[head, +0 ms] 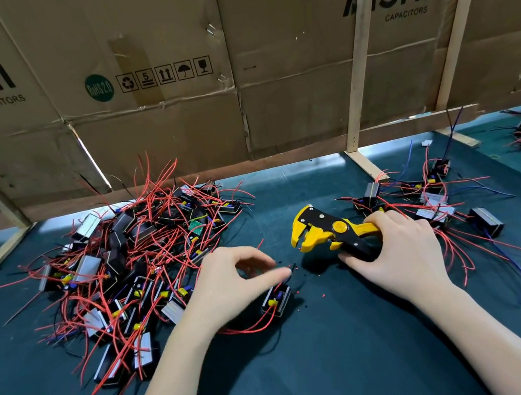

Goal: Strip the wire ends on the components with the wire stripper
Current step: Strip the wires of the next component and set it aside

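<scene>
- Now the right hand point(397, 253) grips the handles of the yellow-and-black wire stripper point(331, 231), its head pointing left, mouth agape above the dark mat point(319, 378).
- Left hand point(232, 282) pinches wire ends — thumb and forefinger together — just left of the stripper's head.
- Its component point(277, 300) lies beneath that hand.
- Big tangled pile point(132, 268) left; smaller heap point(433, 198) right.

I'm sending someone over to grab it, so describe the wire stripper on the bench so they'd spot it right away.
On the dark green mat, look between the big tangle of red-wired components on the left and the smaller scatter on the right. The wire stripper lies there, its handles gripped by the right hand. It is the only large yellow-and-black tool.
</scene>
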`<state>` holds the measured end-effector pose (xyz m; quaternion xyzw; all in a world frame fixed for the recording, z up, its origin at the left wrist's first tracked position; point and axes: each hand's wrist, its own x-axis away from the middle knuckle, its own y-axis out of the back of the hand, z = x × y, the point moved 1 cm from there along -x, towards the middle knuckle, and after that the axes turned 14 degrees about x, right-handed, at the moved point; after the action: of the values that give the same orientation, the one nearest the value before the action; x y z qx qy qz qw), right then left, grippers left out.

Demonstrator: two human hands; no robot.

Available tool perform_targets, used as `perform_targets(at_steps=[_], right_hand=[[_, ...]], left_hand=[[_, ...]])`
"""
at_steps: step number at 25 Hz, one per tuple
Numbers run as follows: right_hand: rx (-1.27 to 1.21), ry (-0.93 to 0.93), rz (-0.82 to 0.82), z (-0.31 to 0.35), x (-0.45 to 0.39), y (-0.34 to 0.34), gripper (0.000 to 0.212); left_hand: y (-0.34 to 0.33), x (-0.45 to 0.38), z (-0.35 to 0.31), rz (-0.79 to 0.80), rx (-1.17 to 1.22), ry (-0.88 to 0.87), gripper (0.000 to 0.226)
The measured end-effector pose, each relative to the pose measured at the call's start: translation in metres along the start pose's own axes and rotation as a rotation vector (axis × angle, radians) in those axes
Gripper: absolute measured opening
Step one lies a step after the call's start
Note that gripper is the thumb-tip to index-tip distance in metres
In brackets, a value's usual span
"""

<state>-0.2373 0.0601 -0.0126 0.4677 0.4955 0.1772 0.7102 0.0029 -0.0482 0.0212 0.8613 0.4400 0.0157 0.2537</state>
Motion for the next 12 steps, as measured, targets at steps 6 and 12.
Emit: perform_targets(at_steps=[6, 12], right_hand=[[0.04, 0.048, -0.076, 0.001, 0.001, 0.0, 0.049], [0.085, 0.107, -0.159, 0.003, 0.002, 0.003, 0.05]], left_hand=[[-0.021, 0.001, 0.001, 0.074, 0.053, 0.029, 0.008], [-0.02, -0.002, 0.008, 0.096, 0.273, 0.062, 0.01]])
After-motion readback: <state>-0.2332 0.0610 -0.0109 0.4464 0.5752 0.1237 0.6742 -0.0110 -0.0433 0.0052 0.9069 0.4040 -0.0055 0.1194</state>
